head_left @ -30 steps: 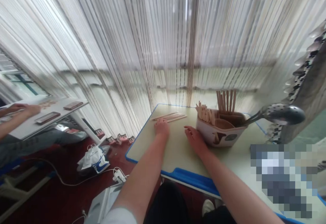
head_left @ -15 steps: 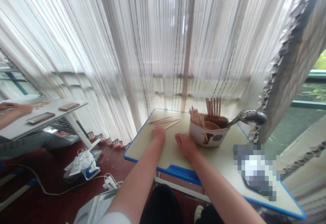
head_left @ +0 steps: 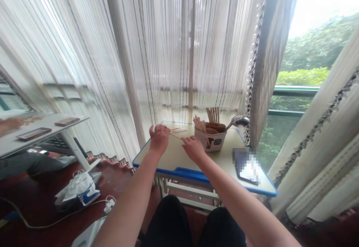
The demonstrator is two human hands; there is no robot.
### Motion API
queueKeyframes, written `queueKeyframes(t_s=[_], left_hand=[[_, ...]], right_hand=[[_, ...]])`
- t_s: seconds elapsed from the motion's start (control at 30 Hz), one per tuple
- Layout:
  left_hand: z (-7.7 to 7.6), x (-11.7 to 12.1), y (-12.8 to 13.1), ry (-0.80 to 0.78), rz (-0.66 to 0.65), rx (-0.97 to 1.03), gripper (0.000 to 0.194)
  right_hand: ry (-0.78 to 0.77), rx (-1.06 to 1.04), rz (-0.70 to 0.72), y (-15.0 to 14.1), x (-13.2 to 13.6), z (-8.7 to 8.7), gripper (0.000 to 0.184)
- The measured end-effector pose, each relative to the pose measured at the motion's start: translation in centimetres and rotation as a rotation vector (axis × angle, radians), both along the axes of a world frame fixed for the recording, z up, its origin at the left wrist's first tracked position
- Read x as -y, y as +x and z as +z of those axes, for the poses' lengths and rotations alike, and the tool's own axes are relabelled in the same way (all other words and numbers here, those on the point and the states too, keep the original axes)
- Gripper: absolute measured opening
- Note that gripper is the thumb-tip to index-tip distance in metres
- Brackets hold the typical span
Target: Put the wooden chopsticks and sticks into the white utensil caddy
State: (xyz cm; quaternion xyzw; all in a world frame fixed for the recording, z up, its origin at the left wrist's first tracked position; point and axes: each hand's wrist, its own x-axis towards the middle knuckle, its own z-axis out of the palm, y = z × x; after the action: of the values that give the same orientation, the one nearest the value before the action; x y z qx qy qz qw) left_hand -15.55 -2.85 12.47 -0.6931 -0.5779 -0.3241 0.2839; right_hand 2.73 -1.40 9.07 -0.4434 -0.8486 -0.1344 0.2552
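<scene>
A pale wooden chopstick (head_left: 175, 135) spans the gap between my two hands. My left hand (head_left: 159, 138) is closed around its far-left end, and my right hand (head_left: 193, 148) pinches the near end. More pale chopsticks (head_left: 179, 130) lie on the desk (head_left: 174, 155) just behind. Right of my right hand stands a white utensil holder (head_left: 214, 142), with light chopsticks (head_left: 199, 123) and darker brown ones (head_left: 213, 115) upright in it. A slotted metal spoon (head_left: 239, 121) leans out of its right side.
A dark flat device (head_left: 246, 166), partly blurred out, lies on the desk's right side. At left, another person's hand (head_left: 11, 124) is over a white table (head_left: 61, 131) bearing two small trays. A white bag (head_left: 78, 189) and a cable are on the floor. Curtains hang behind the desk.
Both hands have lifted from the desktop and now hold a chopstick between them. My left hand has moved left. The view has turned to the right, showing more window.
</scene>
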Motion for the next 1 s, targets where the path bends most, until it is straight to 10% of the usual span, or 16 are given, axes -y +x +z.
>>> queueKeyframes(t_s=[0.2,0.33,0.5,1.0], left_hand=[[6.9,2.8,2.6,0.231,-0.423,0.031,0.019],[8.9,2.2,6.4,0.332,-0.661,0.515,0.034],[10.6,-0.2,10.9,0.098,-0.895,0.739,0.031],[11.1,-7.3,14.7,-0.163,-0.748,0.525,0.025]], right_hand=[[0.129,-0.295,-0.018,1.5,1.1,3.3,0.021],[0.17,-0.455,-0.031,4.8,0.7,5.2,0.025],[0.136,-0.527,-0.082,8.6,-0.7,6.6,0.026],[-0.092,-0.434,-0.248,11.1,-5.2,3.8,0.024]])
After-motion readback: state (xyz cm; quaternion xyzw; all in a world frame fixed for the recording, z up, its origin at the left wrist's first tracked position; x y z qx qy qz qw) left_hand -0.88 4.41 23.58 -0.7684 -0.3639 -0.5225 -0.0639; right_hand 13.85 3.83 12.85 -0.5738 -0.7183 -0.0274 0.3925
